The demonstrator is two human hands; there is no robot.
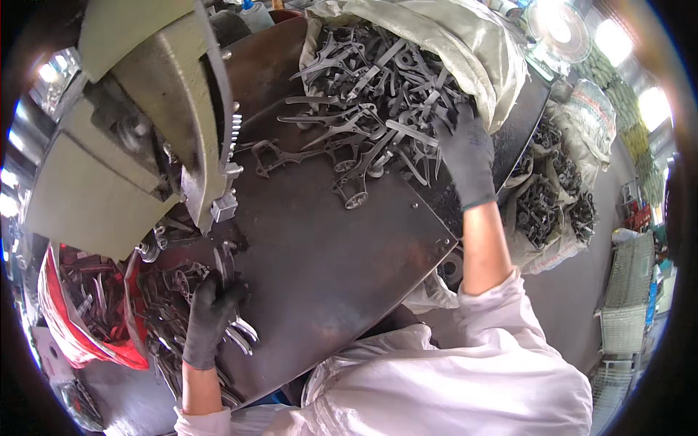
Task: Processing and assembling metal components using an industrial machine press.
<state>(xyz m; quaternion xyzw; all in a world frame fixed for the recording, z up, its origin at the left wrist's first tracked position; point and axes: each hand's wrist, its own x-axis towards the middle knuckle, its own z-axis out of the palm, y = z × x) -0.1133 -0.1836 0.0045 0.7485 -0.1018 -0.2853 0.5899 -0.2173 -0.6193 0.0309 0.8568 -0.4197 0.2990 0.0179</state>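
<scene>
My left hand (207,312), in a dark glove, grips a dark metal plier-shaped part (231,291) near the lower left of the brown steel table (327,254), beside a pile of like parts (171,291). My right hand (465,149), also gloved, reaches into a heap of dark metal forgings (371,94) spilling from a pale woven sack (465,43) at the far end of the table. Its fingers rest on the parts; whether they close on one is hidden.
A grey-green press machine (145,123) looms at the upper left over the table. A red bin (80,305) with parts sits at the left. More sacks of forgings (552,196) stand at the right on the floor, and wire crates (629,298) beyond.
</scene>
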